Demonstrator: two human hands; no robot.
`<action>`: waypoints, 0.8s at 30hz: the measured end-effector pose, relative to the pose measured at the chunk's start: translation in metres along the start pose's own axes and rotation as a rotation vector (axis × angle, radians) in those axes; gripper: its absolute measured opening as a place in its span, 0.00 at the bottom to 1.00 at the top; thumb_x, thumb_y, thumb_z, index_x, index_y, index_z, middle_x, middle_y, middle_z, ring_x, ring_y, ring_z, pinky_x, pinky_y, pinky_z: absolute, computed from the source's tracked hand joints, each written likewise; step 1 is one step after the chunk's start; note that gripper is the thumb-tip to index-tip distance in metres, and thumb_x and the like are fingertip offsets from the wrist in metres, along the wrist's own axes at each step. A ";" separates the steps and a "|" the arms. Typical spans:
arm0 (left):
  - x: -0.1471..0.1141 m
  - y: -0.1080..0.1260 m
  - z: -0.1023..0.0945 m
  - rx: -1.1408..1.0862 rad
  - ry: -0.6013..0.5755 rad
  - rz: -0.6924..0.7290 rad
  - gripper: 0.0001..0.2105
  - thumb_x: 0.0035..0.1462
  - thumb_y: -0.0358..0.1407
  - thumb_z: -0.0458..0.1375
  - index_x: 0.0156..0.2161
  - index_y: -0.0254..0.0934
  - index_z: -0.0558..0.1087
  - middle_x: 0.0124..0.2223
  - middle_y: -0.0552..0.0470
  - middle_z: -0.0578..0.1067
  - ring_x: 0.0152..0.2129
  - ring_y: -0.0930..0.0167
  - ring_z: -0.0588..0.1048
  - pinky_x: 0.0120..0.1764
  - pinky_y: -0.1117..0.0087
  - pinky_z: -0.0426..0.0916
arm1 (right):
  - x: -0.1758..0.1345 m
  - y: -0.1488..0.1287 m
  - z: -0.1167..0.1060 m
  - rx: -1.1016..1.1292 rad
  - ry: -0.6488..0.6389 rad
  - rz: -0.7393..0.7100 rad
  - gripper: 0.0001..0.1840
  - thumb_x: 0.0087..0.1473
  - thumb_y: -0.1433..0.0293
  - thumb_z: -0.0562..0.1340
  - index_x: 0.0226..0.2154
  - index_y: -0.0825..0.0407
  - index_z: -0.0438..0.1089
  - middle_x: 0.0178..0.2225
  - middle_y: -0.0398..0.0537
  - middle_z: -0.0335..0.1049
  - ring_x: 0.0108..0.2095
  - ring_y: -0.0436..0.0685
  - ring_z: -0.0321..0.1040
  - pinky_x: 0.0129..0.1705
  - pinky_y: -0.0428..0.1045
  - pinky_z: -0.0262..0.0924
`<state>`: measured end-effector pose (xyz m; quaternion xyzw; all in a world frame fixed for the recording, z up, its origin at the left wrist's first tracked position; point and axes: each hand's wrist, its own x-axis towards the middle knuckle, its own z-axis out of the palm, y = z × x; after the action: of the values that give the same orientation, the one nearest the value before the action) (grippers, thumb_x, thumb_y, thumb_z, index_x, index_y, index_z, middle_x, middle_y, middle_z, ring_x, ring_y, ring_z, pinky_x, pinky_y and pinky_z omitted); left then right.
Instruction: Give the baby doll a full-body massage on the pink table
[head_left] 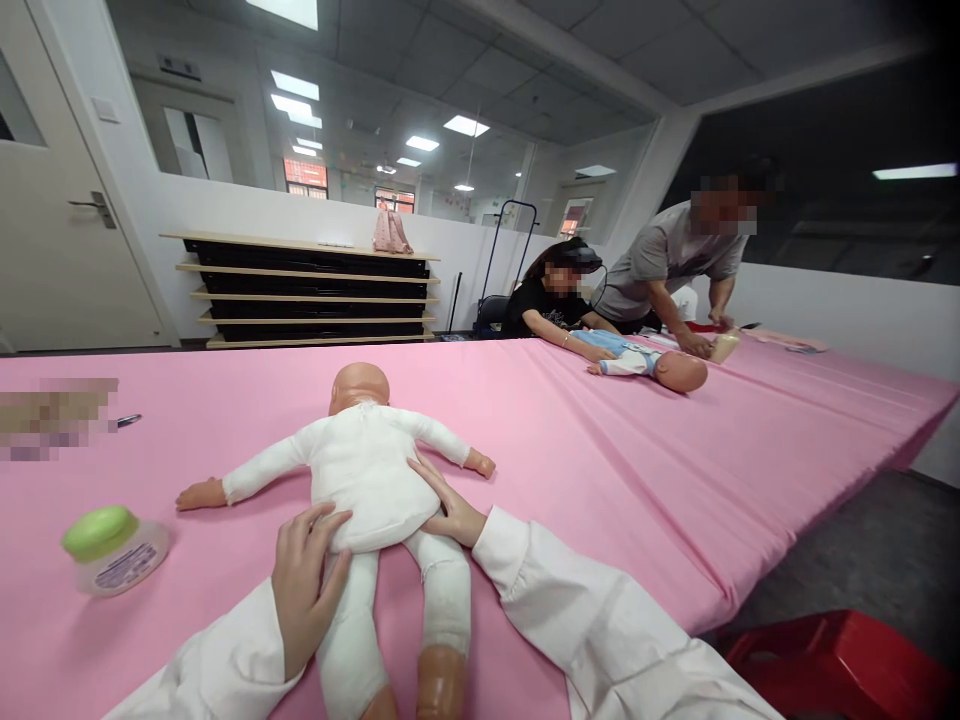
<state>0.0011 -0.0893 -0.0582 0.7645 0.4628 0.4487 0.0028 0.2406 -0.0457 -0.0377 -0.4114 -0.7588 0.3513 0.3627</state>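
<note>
Closest in, loose white long sleeves lead to two bare hands. The left hand rests with fingers lightly bent and thumb apart, touching the lower edge of the torso and the top of one leg of a large baby doll with a white cloth body and tan plastic head, hands and lower legs. The right hand is spread against the opposite hip, fingers along the torso's side. The doll lies on a smooth pink tablecloth, legs toward the wearer, arms stretched outward, head at the far end; it seems to be face down, though the face cannot be seen from here.

A red plastic stool stands below the table's right edge. Left of the doll, well apart from the left hand, sits a translucent round jar with a green lid.

Farther off, a second baby doll in blue-and-white clothes lies under the hand of a person in a black shirt. Beside them a person in a grey shirt leans over the table. Behind are a stack of wood-edged black panels, a pink backpack on top, and a wide glass window.
</note>
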 end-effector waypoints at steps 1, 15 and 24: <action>0.000 0.000 0.000 -0.006 -0.007 0.001 0.14 0.55 0.35 0.48 0.48 0.39 0.63 0.48 0.46 0.63 0.45 0.63 0.61 0.46 0.59 0.58 | 0.001 0.001 -0.001 -0.001 -0.014 -0.011 0.45 0.37 0.51 0.63 0.57 0.43 0.49 0.61 0.44 0.39 0.62 0.60 0.32 0.60 0.55 0.37; 0.001 -0.001 0.001 -0.038 -0.031 0.026 0.16 0.53 0.30 0.47 0.48 0.38 0.64 0.48 0.45 0.63 0.46 0.63 0.62 0.45 0.58 0.61 | 0.001 0.008 0.003 0.094 0.023 -0.081 0.39 0.40 0.51 0.62 0.53 0.48 0.54 0.61 0.52 0.36 0.62 0.61 0.32 0.60 0.58 0.34; 0.002 0.001 -0.001 -0.049 -0.054 0.020 0.16 0.53 0.28 0.46 0.48 0.39 0.63 0.48 0.45 0.63 0.46 0.63 0.61 0.46 0.58 0.61 | 0.004 0.010 0.004 0.195 0.140 0.004 0.21 0.50 0.55 0.56 0.44 0.46 0.64 0.57 0.48 0.46 0.60 0.57 0.39 0.58 0.57 0.43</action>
<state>0.0015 -0.0886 -0.0555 0.7806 0.4438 0.4391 0.0293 0.2392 -0.0393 -0.0467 -0.3994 -0.6929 0.3945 0.4525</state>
